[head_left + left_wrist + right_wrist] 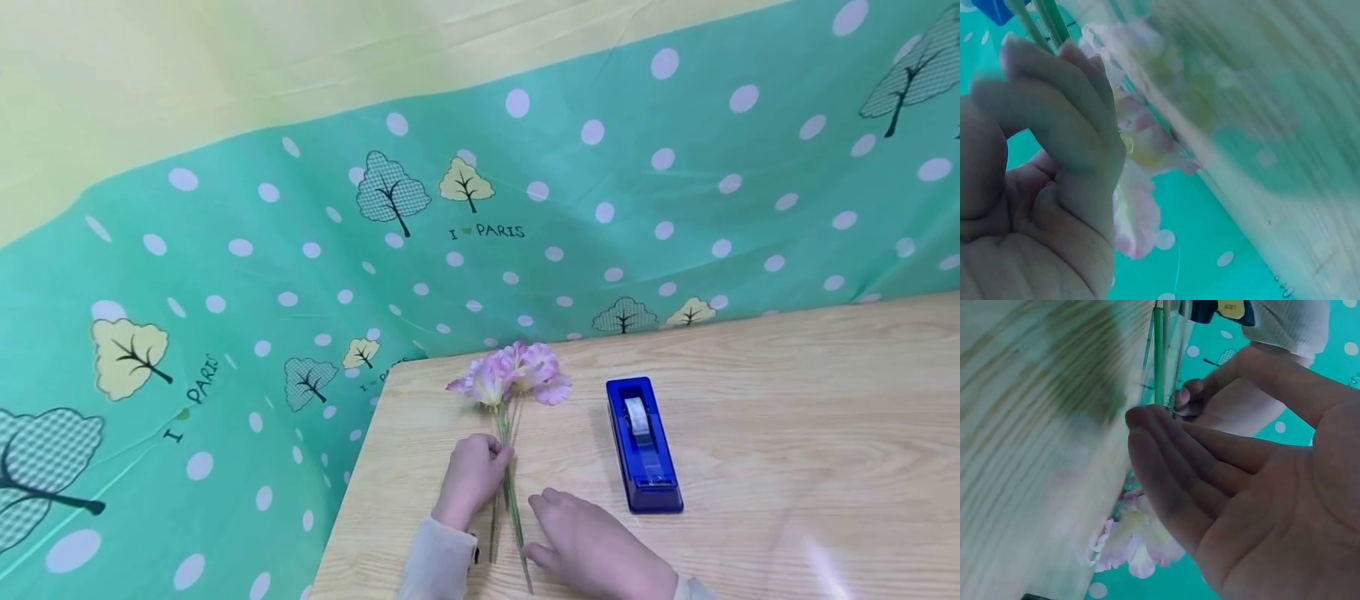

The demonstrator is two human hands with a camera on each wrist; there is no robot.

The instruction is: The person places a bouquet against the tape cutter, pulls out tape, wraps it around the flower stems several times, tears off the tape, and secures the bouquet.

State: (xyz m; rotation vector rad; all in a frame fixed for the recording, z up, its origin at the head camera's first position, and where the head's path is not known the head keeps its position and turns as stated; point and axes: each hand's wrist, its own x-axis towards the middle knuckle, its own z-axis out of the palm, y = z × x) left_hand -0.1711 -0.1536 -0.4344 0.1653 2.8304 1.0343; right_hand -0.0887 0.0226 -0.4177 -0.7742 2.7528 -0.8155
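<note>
A small bunch of artificial flowers with pale pink-purple blossoms (517,375) lies on the wooden table, its heads toward the back. My left hand (474,477) pinches the green stems (503,425) a little below the blossoms. In the left wrist view, the curled fingers (1066,119) meet at the stems, with petals (1138,219) hanging behind. My right hand (592,542) is beside the lower stem ends, holding nothing. From the right wrist view, its fingers (1166,481) are extended and only slightly bent, close to a thick green stem (1159,356).
To the right of the flowers stands a blue tape dispenser (657,497) with a roll of clear tape (637,417). A green dotted cloth (525,275) with printed trees hangs behind and left of the table (810,417).
</note>
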